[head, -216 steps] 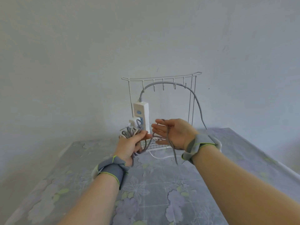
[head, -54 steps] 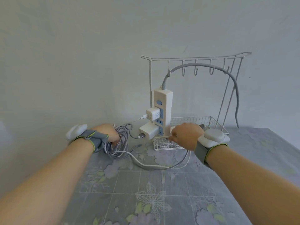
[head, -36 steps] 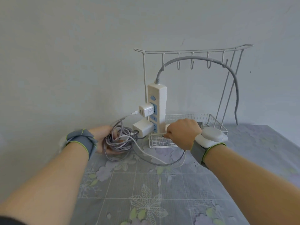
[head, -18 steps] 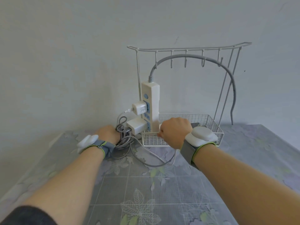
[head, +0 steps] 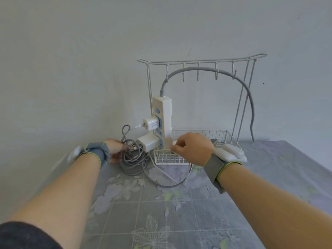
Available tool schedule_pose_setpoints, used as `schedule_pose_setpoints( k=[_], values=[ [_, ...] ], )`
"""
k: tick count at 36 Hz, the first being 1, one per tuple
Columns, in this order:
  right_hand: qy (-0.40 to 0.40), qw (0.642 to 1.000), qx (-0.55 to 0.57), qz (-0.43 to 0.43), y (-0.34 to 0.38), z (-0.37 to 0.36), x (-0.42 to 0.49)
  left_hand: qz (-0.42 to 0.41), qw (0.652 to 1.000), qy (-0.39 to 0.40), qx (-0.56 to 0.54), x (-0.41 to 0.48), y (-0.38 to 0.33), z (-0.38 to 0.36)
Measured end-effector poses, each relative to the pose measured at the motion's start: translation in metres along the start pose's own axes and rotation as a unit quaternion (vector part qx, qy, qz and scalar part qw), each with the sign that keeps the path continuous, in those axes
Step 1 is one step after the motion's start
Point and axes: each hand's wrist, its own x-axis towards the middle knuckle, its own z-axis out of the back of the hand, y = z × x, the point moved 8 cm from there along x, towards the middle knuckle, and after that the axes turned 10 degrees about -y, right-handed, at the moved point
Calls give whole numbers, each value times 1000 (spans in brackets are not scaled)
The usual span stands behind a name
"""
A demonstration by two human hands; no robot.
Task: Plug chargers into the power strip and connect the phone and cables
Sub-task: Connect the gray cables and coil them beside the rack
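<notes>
A white power strip (head: 163,119) stands upright against the left post of a white wire rack (head: 201,61). Two white chargers are plugged into its left face, a small one (head: 150,124) above a larger one (head: 147,143). Grey and white cables (head: 133,159) lie coiled on the table to the left. My left hand (head: 112,148) rests on that coil with fingers around the strands. My right hand (head: 193,148) hovers over the wire basket (head: 228,136), fingers pinched on a small white piece at the strip's foot. A dark phone (head: 213,141) peeks out behind that hand.
The rack's top bar carries several hooks, and the strip's thick grey cord (head: 233,78) arches over them and drops on the right. A grey floral cloth (head: 161,212) covers the table. A pale wall stands right behind the rack.
My left hand slid left and turned on the cable coil. My right hand stayed over the basket front. The view shifted slightly.
</notes>
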Motion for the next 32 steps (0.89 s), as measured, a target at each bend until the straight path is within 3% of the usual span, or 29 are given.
schedule_pose_setpoints(
  k=[2, 10, 15, 18, 20, 32],
  values=[
    [-20, 1000, 10, -5, -4, 5, -3, 43, 997, 28, -54, -10, 6, 1],
    [-74, 995, 53, -34, -20, 21, -13, 43, 980, 74, -178, -33, -2, 17],
    [-143, 985, 72, -65, -37, 31, -16, -52, 976, -52, -204, -27, -13, 26],
    [-197, 973, 87, -77, -46, 39, -20, -172, 970, -161, -65, -25, -24, 26],
    [-222, 965, 103, -88, -51, 43, -21, -210, 954, -216, 13, -32, -29, 23],
    [-206, 966, 112, -105, -66, 37, -22, -120, 958, -209, -155, -30, -12, 27]
  ],
)
